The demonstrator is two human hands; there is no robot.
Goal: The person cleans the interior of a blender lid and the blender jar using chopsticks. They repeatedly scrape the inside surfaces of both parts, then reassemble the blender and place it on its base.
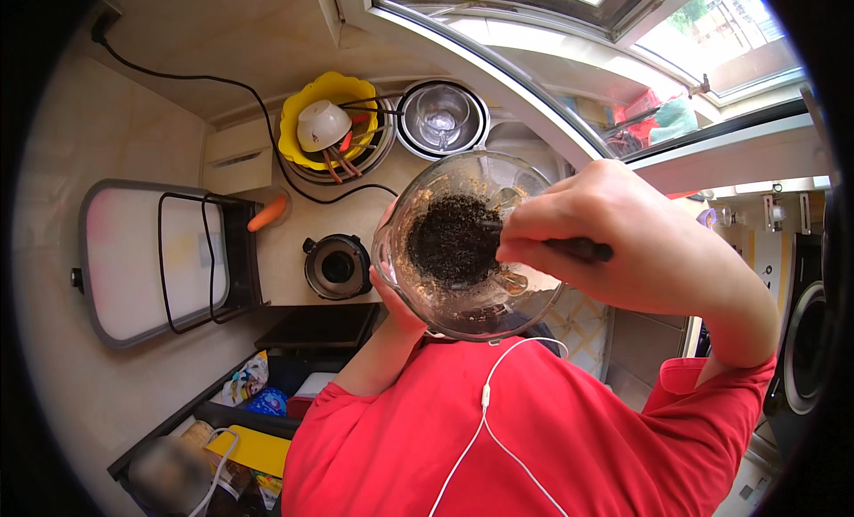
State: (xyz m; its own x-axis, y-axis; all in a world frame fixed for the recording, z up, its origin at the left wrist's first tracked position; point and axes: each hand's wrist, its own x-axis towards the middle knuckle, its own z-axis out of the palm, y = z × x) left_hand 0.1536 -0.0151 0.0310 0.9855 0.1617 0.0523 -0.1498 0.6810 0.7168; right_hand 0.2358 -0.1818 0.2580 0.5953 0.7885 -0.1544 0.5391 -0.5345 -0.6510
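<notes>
A large clear jug [427, 317], probably a blender jar, is tilted close to my chest with its wide mouth towards me. Dark, coarse ground stuff [454, 240] lies inside, and light brown bits cling to the wall. My left hand [395, 283] grips the jug from its left side, the fingers partly behind it. Over the mouth, my right hand [580, 230] is closed on the dark handle of a utensil [580, 249] that reaches into the jug; its far end is hidden in the dark stuff. On the counter, left of the jug, stands a round black appliance base [337, 267].
Behind the jug are a yellow scalloped basket [290, 127] with a white bowl [323, 125] and chopsticks, and nested metal bowls [482, 110]. A cutting board [147, 263] stands in a black rack at left. A black cord crosses the counter. An open window frame [480, 57] juts in overhead.
</notes>
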